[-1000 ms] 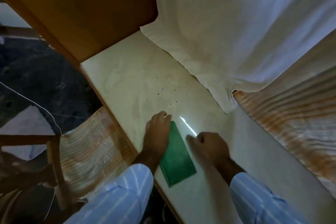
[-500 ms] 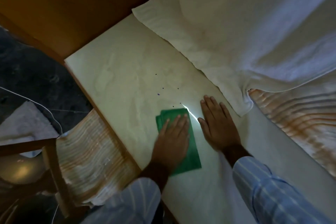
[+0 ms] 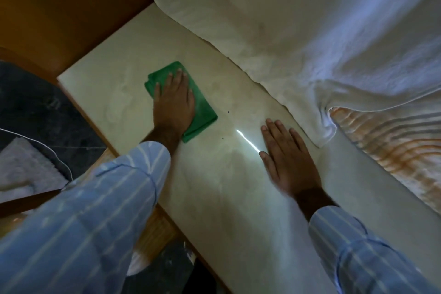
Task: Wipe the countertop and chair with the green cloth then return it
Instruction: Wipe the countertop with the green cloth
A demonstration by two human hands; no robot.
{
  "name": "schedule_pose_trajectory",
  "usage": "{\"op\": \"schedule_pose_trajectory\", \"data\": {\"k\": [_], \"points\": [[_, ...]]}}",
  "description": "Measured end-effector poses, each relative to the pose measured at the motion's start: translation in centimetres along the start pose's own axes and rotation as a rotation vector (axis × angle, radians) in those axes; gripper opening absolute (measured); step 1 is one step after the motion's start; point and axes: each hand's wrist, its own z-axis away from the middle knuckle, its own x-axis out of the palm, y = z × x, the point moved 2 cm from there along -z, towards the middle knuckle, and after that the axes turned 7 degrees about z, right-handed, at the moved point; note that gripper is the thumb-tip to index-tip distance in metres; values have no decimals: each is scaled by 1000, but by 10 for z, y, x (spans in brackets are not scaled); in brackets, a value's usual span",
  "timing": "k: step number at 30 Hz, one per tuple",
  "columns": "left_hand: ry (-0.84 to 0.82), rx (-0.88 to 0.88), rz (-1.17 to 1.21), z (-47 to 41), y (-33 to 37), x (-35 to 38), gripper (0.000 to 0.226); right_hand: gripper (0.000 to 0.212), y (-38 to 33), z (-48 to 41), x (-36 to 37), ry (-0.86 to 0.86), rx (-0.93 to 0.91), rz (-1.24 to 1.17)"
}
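A folded green cloth (image 3: 202, 112) lies flat on the pale countertop (image 3: 100, 93), toward its far left part. My left hand (image 3: 173, 105) presses palm-down on the cloth, fingers spread over it and covering its middle. My right hand (image 3: 288, 157) rests flat on the bare countertop to the right, fingers apart, holding nothing. A thin bright streak of light (image 3: 248, 141) crosses the surface between my hands, and a few small dark specks (image 3: 228, 111) dot the counter near the cloth.
A white curtain (image 3: 286, 19) hangs over the counter's back edge. An orange-striped cloth (image 3: 393, 145) lies at the right. A wooden panel (image 3: 71, 7) closes the far left end. Dark floor (image 3: 35, 107), a white cable (image 3: 55, 155) and a wooden chair part (image 3: 23, 200) lie left.
My left hand has pushed the green cloth away and to the left along the countertop. My right hand has stayed flat on the surface near the light streak.
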Motion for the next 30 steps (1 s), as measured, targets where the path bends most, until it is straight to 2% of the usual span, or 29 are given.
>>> {"op": "schedule_pose_trajectory", "data": {"k": [3,7,10,12,16,21,23,28,30], "points": [[-19,99,64,49,23,12,55,63,0,0,2,-10,-1,4],[-98,416,99,155,49,33,56,64,0,-1,-1,-40,-1,16],[-158,550,124,179,40,35,56,64,-1,-1,-4,-52,0,13],[-121,490,138,162,27,28,56,64,-1,-1,-7,-49,1,14],[-19,157,176,99,-6,11,57,62,-2,-1,-9,-8,3,5],[26,-1,231,77,3,10,55,61,-3,-1,-11,-8,5,1],[-1,40,243,101,19,16,57,62,-3,-1,-11,-17,2,-3],[-127,463,205,165,23,25,55,63,-2,-1,-10,-51,8,4],[-109,428,169,146,6,22,56,63,-2,-2,-10,-55,11,13]]}}
